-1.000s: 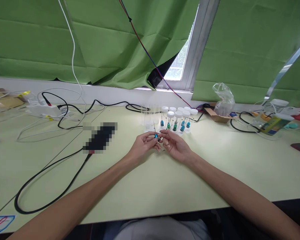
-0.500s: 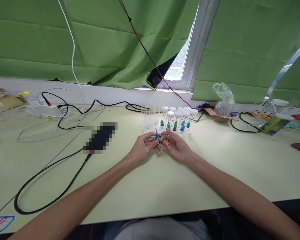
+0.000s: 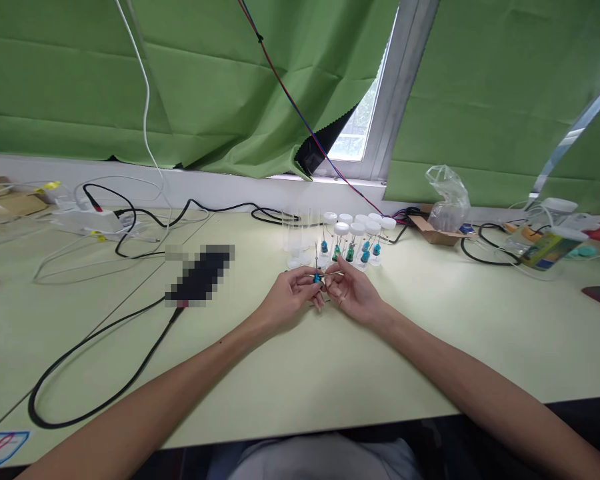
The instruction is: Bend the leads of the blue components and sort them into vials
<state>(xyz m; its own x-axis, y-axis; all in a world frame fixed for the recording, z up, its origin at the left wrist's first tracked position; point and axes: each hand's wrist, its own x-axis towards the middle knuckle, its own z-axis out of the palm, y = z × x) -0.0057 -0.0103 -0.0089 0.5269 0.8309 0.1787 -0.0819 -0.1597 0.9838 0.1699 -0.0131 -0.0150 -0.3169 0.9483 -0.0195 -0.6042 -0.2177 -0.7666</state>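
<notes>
Between thumb and fingers, my left hand (image 3: 289, 293) pinches a small blue part with thin wire-like leads (image 3: 317, 279); one lead points upward and another runs toward the right. My right hand (image 3: 356, 293) is close against it, its thumb and fingers closed around the right-hand lead. The fingers partly hide the part. Just behind the hands stand several clear tubes with white caps (image 3: 357, 229), with similar blue and green parts inside. Left of these are clear tubes without caps (image 3: 293, 233).
A black blurred-out device (image 3: 200, 277) with a black cable (image 3: 100, 333) lies to the left. Further back is a white power strip (image 3: 90, 219). At the right are a cardboard box (image 3: 433, 230) holding a plastic bag (image 3: 447, 200), and a jar with a yellow-green label (image 3: 553, 250).
The blue part has shifted slightly right and its upright lead stands straighter. My right fingers have turned a little, and the lead beside them shows more clearly.
</notes>
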